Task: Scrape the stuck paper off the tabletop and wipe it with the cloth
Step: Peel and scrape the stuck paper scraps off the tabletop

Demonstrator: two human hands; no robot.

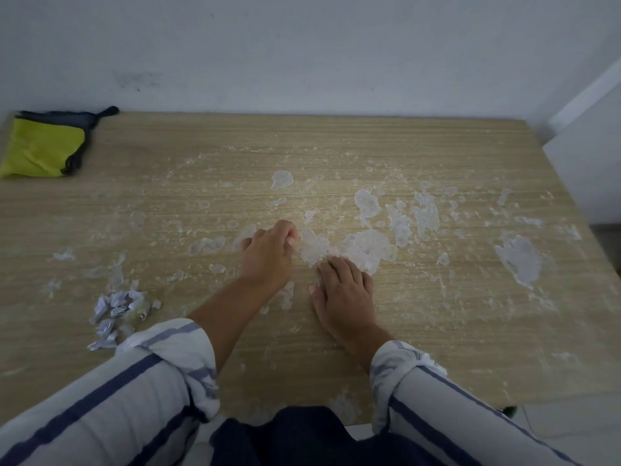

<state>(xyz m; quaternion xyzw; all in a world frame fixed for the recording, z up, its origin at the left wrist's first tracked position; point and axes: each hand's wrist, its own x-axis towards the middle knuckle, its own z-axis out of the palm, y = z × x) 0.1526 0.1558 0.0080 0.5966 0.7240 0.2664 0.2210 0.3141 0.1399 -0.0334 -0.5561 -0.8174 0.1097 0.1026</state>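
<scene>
The wooden tabletop is covered with whitish patches of stuck paper, densest in the middle and on the right. My left hand rests at the left edge of a central patch, its fingers curled with the tips against the paper. Just right of it, my right hand lies palm down, fingers apart, the tips touching the lower edge of that patch. I see no tool in either hand. A folded yellow-green cloth with a dark border lies at the far left corner, well away from both hands.
A small heap of scraped-off paper scraps sits near the front left edge. A white wall runs along the table's far edge. The right table edge drops off next to a white panel.
</scene>
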